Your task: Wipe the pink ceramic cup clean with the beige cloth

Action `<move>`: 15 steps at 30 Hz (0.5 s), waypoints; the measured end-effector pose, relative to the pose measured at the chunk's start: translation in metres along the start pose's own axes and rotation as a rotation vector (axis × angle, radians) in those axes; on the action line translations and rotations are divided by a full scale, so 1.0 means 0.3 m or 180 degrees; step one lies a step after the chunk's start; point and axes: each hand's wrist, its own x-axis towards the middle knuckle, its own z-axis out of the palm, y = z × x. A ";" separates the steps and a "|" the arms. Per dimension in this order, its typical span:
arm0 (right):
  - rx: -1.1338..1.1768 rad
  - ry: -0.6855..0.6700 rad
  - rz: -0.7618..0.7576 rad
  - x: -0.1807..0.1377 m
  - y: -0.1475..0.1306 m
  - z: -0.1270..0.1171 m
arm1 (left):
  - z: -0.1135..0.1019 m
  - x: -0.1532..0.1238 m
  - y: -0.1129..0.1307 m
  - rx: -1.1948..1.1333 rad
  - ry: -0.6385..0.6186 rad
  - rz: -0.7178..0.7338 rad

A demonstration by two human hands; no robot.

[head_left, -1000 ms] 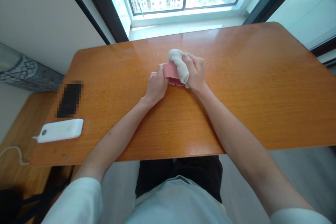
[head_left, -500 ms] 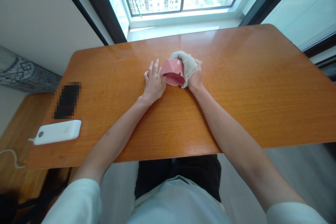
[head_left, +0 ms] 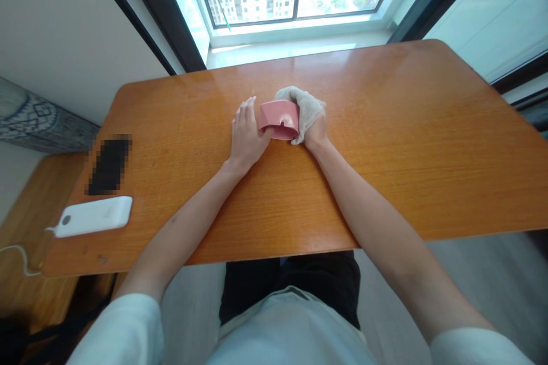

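A small pink faceted cup (head_left: 277,118) lies on its side on the orange wooden table (head_left: 385,142), near the middle. My left hand (head_left: 246,136) rests against its left side, fingers stretched forward and together, thumb touching the cup. My right hand (head_left: 315,125) is mostly hidden under a whitish cloth (head_left: 306,108), which it presses against the cup's right side. Its fingers are wrapped in the cloth.
A white power bank (head_left: 94,215) with a cable lies at the table's near left corner, a blurred dark flat object (head_left: 109,164) just beyond it. A window sill (head_left: 282,48) runs behind the table. A lower wooden surface (head_left: 17,211) stands to the left.
The cup has been tipped and turned between my hands, its opening swinging round. My left hand let go of its grip and now lies flat beside it. The cloth moved from over the cup to its right side.
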 end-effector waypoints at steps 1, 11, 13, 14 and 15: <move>0.0084 0.0059 -0.0021 0.001 0.008 0.001 | -0.017 -0.001 0.015 -0.0082 0.0075 0.0100; 0.0336 0.0125 0.0057 0.009 0.047 0.008 | -0.083 -0.017 0.118 0.0265 -0.0094 0.0712; 0.0248 0.0118 0.0056 0.007 0.043 0.004 | -0.086 -0.018 0.121 0.0291 -0.0092 0.0661; 0.0223 0.0115 0.0051 0.006 0.041 0.003 | -0.087 -0.018 0.122 0.0303 -0.0076 0.0668; 0.0212 0.0106 0.0047 0.006 0.041 0.003 | -0.089 -0.018 0.121 0.0323 -0.0058 0.0684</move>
